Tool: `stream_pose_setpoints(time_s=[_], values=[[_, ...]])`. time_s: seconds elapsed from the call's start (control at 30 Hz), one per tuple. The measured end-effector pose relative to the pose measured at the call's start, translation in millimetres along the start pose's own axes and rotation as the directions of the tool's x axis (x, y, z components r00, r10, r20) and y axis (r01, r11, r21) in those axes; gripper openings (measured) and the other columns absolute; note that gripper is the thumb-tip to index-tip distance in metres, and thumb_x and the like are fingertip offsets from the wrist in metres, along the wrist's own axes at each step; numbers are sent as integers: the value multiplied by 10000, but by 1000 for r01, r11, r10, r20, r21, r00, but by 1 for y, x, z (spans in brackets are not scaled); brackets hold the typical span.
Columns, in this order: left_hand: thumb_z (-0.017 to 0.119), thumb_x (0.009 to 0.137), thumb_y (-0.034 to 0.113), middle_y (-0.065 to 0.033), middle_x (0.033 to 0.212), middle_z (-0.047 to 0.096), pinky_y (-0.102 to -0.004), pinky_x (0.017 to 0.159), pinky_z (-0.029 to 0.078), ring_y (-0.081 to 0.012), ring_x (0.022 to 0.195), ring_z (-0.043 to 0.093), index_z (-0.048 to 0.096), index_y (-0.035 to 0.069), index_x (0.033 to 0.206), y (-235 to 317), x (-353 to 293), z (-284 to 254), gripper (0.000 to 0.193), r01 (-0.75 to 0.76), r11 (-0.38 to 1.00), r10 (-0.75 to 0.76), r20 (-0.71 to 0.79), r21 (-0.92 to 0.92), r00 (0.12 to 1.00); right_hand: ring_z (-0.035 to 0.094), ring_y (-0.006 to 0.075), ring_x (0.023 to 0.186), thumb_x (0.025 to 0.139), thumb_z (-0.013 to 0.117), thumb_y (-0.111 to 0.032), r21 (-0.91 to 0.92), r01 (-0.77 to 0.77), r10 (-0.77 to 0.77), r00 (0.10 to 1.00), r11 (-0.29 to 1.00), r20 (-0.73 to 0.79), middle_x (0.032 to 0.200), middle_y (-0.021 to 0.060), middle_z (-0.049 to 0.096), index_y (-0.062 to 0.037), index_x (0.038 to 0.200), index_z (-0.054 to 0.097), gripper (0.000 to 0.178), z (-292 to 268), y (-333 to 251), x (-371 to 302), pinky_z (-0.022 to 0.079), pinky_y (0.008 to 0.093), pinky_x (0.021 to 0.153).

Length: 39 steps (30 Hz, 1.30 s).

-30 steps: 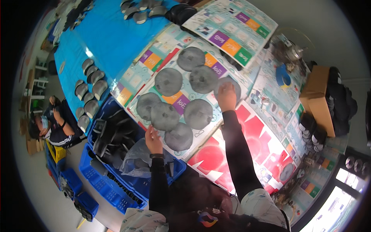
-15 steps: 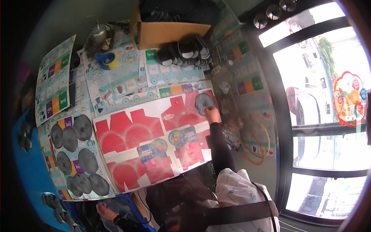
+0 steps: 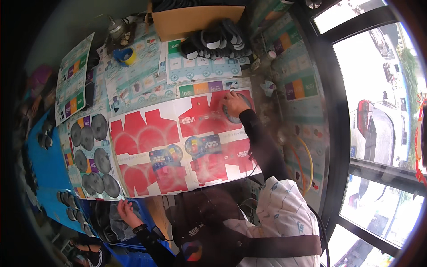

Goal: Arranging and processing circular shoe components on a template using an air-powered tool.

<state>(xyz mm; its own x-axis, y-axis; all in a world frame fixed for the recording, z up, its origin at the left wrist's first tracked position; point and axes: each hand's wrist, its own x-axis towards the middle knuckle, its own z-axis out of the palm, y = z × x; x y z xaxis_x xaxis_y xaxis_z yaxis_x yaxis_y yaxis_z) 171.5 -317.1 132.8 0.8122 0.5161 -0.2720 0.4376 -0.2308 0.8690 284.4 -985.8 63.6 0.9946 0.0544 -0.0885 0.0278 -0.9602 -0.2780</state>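
A dark grey round pad (image 3: 230, 118) lies on the far right corner of a red-and-white printed card sheet (image 3: 187, 158). My right hand (image 3: 235, 105) reaches over the pad with fingers bent at its far edge, gripping it; the hand covers much of it. My left hand (image 3: 129, 214) is near the table's front edge, above a blue crate (image 3: 153, 216) with dark grey pieces in it. Its fingers are apart, with nothing seen in them. Several similar grey pads (image 3: 102, 160) lie on a patterned sheet left of the card.
A cardboard box (image 3: 198, 23) stands at the back, with a heap of dark curved pieces (image 3: 218, 42) before it. A blue-and-yellow tape roll (image 3: 124, 56) sits at the back left. Orange and yellow hoses (image 3: 307, 162) hang at the right, beside a window. Another person (image 3: 91, 253) shows lower left.
My right hand has moved farther over the round pad, from its near edge to its far edge. My left hand has risen from the crate toward the table edge. The head view has shifted.
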Motion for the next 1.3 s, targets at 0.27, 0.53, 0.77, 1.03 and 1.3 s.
stream_pose_setpoints(time_s=[0.27, 0.53, 0.77, 1.03, 1.3], values=[[538, 1005, 133, -40, 1109, 644, -266, 783, 423, -124, 901, 596, 584, 73, 1279, -8, -29, -14, 284, 47, 999, -47, -23, -26, 999, 505, 278, 1138, 778, 639, -165, -186, 278, -229, 942, 942, 244, 1083, 55, 539, -259, 878, 713, 156, 1, 18, 17, 443, 439, 920], [540, 1007, 165, -26, 1141, 629, -282, 828, 425, -139, 928, 593, 591, 121, 1292, -23, -46, -31, 292, 79, 996, -81, -45, -39, 996, 495, 266, 1171, 825, 641, -224, -295, 460, -343, 862, 837, 373, 1126, 35, 559, -257, 957, 736, 166, -5, 0, 26, 425, 435, 931], [543, 994, 112, -49, 1130, 626, -283, 819, 450, -137, 908, 586, 587, 79, 1287, -26, -55, -30, 299, 93, 991, -100, -67, -96, 993, 516, 235, 1157, 827, 669, -307, -443, 599, -411, 792, 667, 452, 1141, 8, 591, -230, 952, 748, 166, 2, 5, 28, 427, 406, 914], [556, 988, 127, -48, 1142, 616, -276, 799, 473, -140, 903, 584, 590, 98, 1283, -34, -40, -29, 298, 99, 992, -102, -41, -75, 994, 619, 274, 1039, 820, 658, -292, -426, 471, -244, 839, 773, 486, 1043, 36, 692, -181, 872, 764, 161, 5, 3, 40, 488, 425, 833], [628, 952, 151, -41, 1052, 682, -288, 781, 495, -154, 868, 655, 622, 107, 1212, -47, -22, -33, 263, 184, 951, -180, 36, -250, 983, 656, 344, 844, 873, 608, -228, 376, 210, -381, 795, 902, 471, 856, 176, 666, -60, 882, 635, 170, -132, -112, 57, 511, 405, 750]])
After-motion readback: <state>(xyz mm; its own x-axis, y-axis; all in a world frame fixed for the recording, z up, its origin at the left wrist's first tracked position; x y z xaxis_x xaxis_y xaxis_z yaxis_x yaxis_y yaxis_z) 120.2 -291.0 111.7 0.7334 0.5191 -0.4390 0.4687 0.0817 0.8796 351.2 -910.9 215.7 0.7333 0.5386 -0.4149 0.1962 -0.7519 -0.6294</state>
